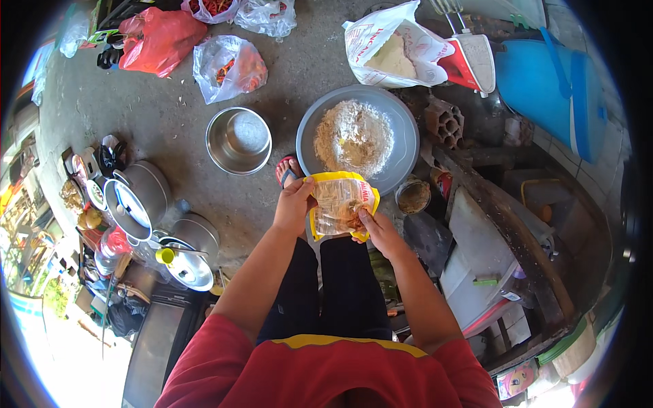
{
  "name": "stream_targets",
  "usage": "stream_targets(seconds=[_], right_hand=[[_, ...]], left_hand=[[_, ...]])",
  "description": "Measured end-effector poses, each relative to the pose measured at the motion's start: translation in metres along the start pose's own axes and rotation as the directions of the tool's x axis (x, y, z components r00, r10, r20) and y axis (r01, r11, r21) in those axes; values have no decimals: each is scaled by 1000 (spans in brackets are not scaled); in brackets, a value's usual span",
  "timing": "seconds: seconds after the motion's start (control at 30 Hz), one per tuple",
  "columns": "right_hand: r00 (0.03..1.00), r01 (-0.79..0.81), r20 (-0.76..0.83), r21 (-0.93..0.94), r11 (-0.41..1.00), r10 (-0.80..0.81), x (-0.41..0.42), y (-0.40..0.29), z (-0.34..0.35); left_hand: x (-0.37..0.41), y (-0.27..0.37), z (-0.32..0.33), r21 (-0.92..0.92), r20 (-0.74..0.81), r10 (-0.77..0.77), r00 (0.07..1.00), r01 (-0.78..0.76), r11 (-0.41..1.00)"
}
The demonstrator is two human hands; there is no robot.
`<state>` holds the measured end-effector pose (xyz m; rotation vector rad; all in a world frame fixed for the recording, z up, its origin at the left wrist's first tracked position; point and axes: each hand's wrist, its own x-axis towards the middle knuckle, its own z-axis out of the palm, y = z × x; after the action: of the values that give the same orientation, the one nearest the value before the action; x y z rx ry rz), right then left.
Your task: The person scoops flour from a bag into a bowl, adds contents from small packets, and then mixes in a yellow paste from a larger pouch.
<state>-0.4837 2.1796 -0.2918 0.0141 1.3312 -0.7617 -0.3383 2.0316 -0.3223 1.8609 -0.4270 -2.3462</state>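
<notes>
A clear plastic packet with yellow edges (331, 201), holding some brownish contents, is stretched between my hands. My left hand (295, 204) pinches its upper left edge, and my right hand (378, 229) grips its lower right part. Just beyond the packet, a wide grey basin (306, 122) stands on the floor with a heap of pale flour-like powder (354, 137) in it. White powder and a small yellowish patch lie on top of the heap. To the basin's left is an empty steel pot (239, 140).
An open sack of powder (395, 56) stands behind the basin, beside a blue plastic container (551, 97). Bags of red chillies (229, 69) lie at the upper left. Lidded metal pots (148, 188) stand at left. A small tin (413, 195) and hollow brick (445, 120) sit right of the basin.
</notes>
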Motion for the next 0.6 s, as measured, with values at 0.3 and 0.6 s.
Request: stream_targets(seconds=[0.3,0.6], right_hand=[[983,120,-157,172,978,-93,5,7,27],[985,-76,-124,293,953,116,24,21,-5]], left_hand=[[29,6,21,904,78,686,723,-342,257],[40,-43,-19,892,63,592,803,-312,328]])
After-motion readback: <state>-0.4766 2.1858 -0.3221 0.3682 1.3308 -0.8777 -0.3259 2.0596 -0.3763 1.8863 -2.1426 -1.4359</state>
